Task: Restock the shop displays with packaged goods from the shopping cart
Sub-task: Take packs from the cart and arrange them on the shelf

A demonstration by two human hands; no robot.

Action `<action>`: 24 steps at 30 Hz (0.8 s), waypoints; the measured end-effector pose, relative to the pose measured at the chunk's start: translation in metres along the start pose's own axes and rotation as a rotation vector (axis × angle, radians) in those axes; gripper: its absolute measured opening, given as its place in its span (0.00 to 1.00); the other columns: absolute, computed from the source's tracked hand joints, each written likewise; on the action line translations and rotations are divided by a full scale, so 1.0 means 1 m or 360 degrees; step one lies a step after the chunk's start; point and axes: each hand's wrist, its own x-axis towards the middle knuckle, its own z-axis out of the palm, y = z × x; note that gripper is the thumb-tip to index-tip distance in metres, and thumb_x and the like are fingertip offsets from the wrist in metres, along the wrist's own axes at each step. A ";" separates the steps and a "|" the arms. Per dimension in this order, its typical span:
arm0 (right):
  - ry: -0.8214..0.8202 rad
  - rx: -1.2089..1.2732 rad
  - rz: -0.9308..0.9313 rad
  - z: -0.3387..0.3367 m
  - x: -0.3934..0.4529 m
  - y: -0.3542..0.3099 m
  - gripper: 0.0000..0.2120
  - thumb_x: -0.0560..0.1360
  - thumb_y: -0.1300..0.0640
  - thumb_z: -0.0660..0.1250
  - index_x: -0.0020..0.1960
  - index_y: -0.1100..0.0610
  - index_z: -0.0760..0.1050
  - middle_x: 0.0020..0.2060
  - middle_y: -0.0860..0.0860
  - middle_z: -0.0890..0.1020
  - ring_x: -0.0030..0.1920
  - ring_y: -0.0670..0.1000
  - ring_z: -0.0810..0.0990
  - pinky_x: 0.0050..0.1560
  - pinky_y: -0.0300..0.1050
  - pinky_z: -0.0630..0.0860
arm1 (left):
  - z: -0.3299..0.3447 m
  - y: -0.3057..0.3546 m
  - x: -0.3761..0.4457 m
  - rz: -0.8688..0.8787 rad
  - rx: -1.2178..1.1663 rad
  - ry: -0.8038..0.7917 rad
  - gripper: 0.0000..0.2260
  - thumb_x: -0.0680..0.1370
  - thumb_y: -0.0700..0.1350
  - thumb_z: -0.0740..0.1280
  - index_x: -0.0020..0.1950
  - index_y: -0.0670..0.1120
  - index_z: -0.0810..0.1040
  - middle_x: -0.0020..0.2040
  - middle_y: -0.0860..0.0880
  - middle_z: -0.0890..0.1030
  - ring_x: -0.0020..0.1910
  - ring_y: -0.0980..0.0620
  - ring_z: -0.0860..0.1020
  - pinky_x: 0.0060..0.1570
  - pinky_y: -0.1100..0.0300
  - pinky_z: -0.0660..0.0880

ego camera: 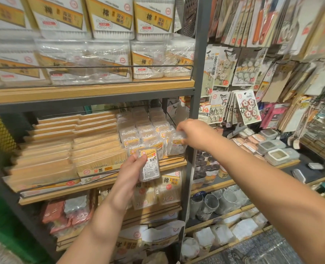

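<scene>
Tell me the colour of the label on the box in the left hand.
Yellow at top, white below, on the floss box; head view.

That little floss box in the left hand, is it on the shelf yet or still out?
Still out. The left hand holds the floss box upright in front of the shelf edge, its fingers wrapped round it, clear of the stocked boxes behind.

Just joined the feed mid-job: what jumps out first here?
Two bare arms reach to the middle shelf: the left hand holds up a clear dental floss box, while the right hand sets another clear box into the floss rows at the shelf's right end. Toothpick packs fill the left; cotton swab boxes crowd the top shelf.
</scene>
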 end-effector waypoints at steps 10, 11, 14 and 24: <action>-0.0044 -0.0072 -0.0039 0.034 0.012 -0.009 0.19 0.75 0.68 0.64 0.64 0.58 0.73 0.57 0.56 0.74 0.51 0.59 0.80 0.50 0.51 0.78 | -0.005 -0.005 -0.001 0.0058 0.0039 -0.0001 0.24 0.74 0.57 0.70 0.65 0.44 0.75 0.60 0.44 0.82 0.60 0.43 0.79 0.67 0.40 0.70; -0.0034 -0.0046 -0.0025 0.035 0.011 -0.008 0.18 0.76 0.67 0.65 0.64 0.57 0.73 0.57 0.56 0.74 0.51 0.59 0.80 0.50 0.51 0.78 | -0.005 -0.006 -0.001 0.0073 0.0028 -0.0026 0.27 0.73 0.60 0.71 0.65 0.44 0.75 0.62 0.43 0.81 0.62 0.42 0.78 0.68 0.39 0.69; -0.0026 0.0040 -0.0003 0.031 0.007 -0.006 0.19 0.76 0.63 0.67 0.66 0.55 0.72 0.60 0.54 0.74 0.53 0.57 0.79 0.52 0.51 0.79 | -0.010 -0.010 0.000 0.0118 0.0028 -0.0092 0.38 0.62 0.68 0.76 0.66 0.49 0.76 0.64 0.45 0.80 0.64 0.42 0.77 0.68 0.36 0.67; -0.0407 0.0811 -0.0201 0.002 -0.011 -0.030 0.25 0.74 0.50 0.73 0.69 0.52 0.72 0.55 0.43 0.78 0.55 0.45 0.77 0.55 0.37 0.71 | -0.003 0.002 -0.003 0.0094 -0.0062 -0.0108 0.19 0.72 0.48 0.73 0.61 0.46 0.78 0.52 0.44 0.85 0.50 0.44 0.83 0.57 0.41 0.77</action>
